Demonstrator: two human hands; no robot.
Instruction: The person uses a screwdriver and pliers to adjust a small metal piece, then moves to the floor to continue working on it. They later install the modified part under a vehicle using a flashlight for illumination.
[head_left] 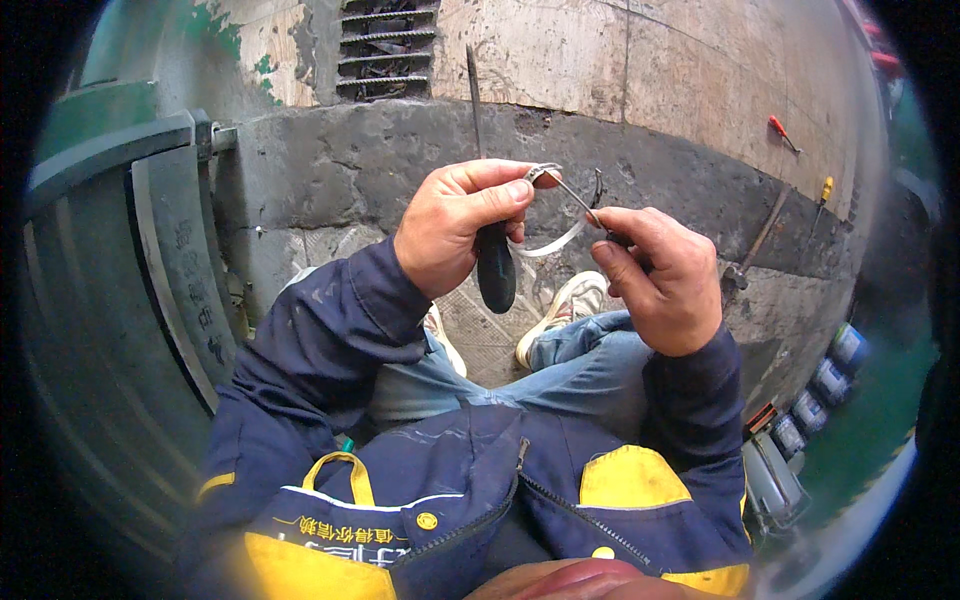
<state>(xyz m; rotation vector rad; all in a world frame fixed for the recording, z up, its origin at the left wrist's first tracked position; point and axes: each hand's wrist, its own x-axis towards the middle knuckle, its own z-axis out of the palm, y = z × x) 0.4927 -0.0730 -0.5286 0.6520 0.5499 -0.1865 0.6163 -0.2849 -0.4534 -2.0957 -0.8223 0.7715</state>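
Observation:
A silver hose clamp (pixel 553 246) forms an open loop in front of me. My left hand (pixel 455 218) pinches its screw end between thumb and fingers. The same hand also keeps a long screwdriver with a black handle (pixel 495 272); the handle hangs below the fingers and the dark shaft points away from me. In my right hand (pixel 667 275) is a small screwdriver with a thin shaft (pixel 574 194), its tip at the clamp's screw end. My right fingers mostly hide its handle. Whether the tip sits in the screw slot I cannot make out.
A red-handled screwdriver (pixel 779 127), a yellow-handled screwdriver (pixel 825 190) and a wooden-handled hammer (pixel 765 228) lie on the ground to the right. Several cans (pixel 830 380) stand at the lower right. A floor grate (pixel 386 45) lies ahead, a green metal structure (pixel 110 270) at the left.

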